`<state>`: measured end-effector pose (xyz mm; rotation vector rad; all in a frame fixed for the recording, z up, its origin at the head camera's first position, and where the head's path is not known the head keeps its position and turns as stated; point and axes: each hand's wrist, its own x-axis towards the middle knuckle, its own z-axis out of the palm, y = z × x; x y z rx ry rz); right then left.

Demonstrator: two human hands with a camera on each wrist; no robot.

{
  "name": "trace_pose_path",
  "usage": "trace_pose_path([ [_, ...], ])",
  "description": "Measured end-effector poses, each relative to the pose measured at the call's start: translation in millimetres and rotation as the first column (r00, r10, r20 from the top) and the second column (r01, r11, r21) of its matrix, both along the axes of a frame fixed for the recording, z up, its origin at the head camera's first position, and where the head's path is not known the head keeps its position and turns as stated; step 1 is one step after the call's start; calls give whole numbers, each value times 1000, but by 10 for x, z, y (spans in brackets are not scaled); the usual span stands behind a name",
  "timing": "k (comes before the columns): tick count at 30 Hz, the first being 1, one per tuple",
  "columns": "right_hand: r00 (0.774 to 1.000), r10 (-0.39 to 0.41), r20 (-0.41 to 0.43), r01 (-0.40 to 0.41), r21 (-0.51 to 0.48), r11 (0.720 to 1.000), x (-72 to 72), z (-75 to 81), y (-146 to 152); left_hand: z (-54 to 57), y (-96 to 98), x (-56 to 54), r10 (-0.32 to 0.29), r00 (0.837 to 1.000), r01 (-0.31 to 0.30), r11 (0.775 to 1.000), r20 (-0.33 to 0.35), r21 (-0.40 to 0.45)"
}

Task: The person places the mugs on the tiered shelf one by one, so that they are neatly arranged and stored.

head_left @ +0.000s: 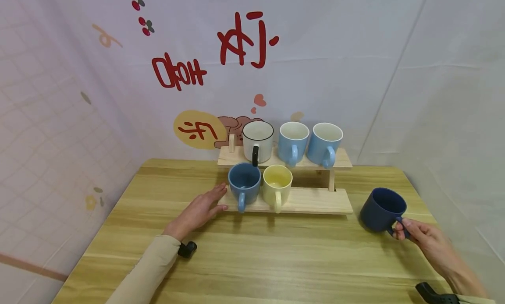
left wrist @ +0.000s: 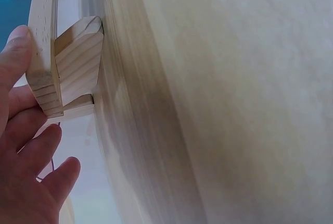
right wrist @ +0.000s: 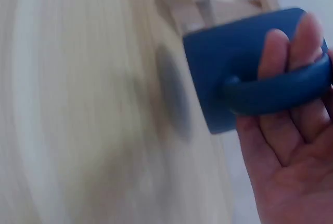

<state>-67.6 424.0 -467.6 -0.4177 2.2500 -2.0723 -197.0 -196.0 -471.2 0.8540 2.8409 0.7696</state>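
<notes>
My right hand (head_left: 434, 247) grips the handle of a navy blue mug (head_left: 376, 212) at the right of the table. In the right wrist view the fingers (right wrist: 273, 52) pass through the handle, and the mug hangs off the table with its shadow below. The left hand (head_left: 199, 210) holds the left end of a two-tier wooden rack (head_left: 315, 201), thumb and fingers at the corners of its lower board. Closest to that hand is a blue mug (head_left: 244, 185) on the lower tier, beside a pale yellow mug (head_left: 277, 188). Both handles face me.
The upper tier bears a white mug with a black handle (head_left: 258, 142) and two light blue mugs (head_left: 293, 142), upright. A wooden post (head_left: 232, 143) rises at its left end. Behind the wooden table (head_left: 268, 260) hangs a printed white cloth (head_left: 335, 54), which also borders both sides.
</notes>
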Motion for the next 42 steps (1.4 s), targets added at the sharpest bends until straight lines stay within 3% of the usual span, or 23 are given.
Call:
trace_pose_path([
  [5,996,-25,-84,19,-76,997,48,103,-204,2,0,8,-12,1000,12,1000,-21,18],
  [12,985,18,-170,-59,-243,968,55,246,-517,0,3,14,-12,1000,12,1000,-21,8],
  [23,981,13,-196,-49,-180,982,23,389,-913,-9,14,29,-11,1000,11,1000,-17,4],
  [29,976,-35,-214,5,-139,990,-38,417,-1134,11,17,19,-5,1000,5,1000,-19,6],
  [42,982,-96,-163,90,-45,995,-147,418,-1557,-4,4,22,-7,1000,7,1000,-18,1],
])
